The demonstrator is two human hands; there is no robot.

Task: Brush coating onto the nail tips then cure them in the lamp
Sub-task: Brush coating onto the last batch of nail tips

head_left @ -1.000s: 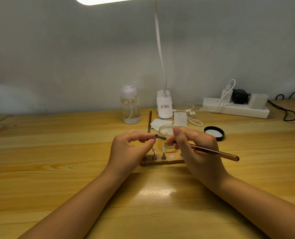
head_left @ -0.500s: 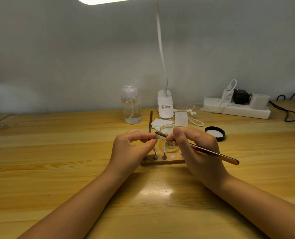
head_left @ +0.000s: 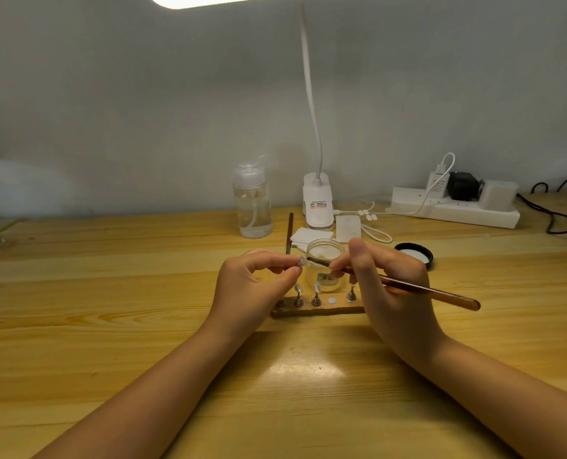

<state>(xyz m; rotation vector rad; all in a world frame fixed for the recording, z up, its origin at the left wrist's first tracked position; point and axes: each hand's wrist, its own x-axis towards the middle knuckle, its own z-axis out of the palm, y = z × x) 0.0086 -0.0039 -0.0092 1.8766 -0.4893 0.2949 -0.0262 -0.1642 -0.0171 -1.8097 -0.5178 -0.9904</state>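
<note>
Above the wooden nail stand [head_left: 318, 309], my left hand [head_left: 252, 286] pinches a clear nail tip [head_left: 301, 261]. My right hand [head_left: 391, 293] grips the brush [head_left: 408, 287], bristles touching the tip.

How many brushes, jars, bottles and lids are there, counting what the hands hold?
Brushes: 2, one held by the right hand, one lying on the desk behind
Glass jar: 1
Pump bottle: 1
Black lid: 1
Total: 5
</note>
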